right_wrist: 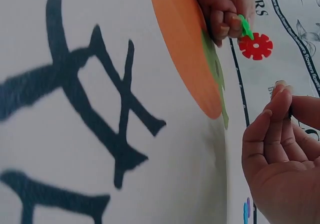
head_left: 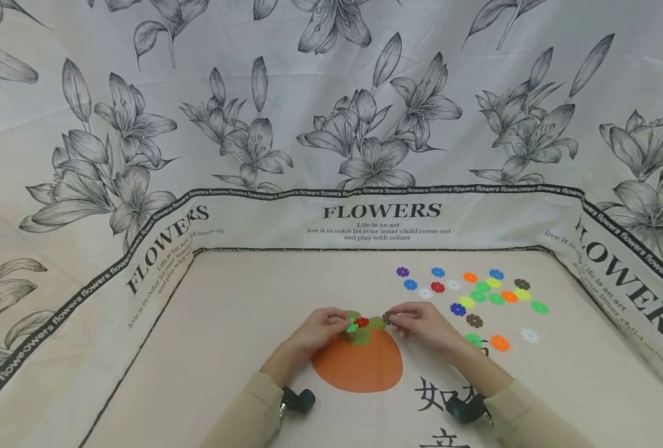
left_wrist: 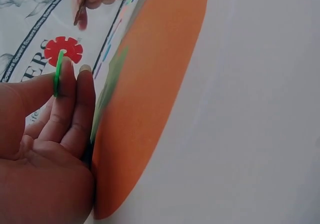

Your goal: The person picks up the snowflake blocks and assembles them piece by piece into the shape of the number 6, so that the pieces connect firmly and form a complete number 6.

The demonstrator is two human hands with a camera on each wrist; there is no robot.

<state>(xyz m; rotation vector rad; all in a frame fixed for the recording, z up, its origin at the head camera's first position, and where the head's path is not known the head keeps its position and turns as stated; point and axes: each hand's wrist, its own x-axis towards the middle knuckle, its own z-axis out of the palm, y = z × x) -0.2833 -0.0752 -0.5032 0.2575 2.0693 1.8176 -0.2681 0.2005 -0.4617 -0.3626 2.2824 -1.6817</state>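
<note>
My left hand (head_left: 319,330) pinches a green notched plastic disc (left_wrist: 57,79) between thumb and fingers. A red notched disc (left_wrist: 72,52) is joined to it at an angle, slotted at its edge and sticking out past my fingertips. Across from it, my right hand (head_left: 425,325) pinches a brown notched disc (head_left: 387,318) by its edge, a short gap from the red one. In the right wrist view the fingertips of my right hand (right_wrist: 280,144) mostly hide that brown disc. Both hands are over the top of a printed orange fruit (head_left: 357,367).
Several loose notched discs in many colours lie on the cloth to the right, among them a blue disc (head_left: 457,308), an orange disc (head_left: 500,343) and a white disc (head_left: 530,336). Behind the table hangs a flower-printed curtain (head_left: 287,168). Black printed characters (head_left: 435,395) mark the cloth (head_left: 197,373).
</note>
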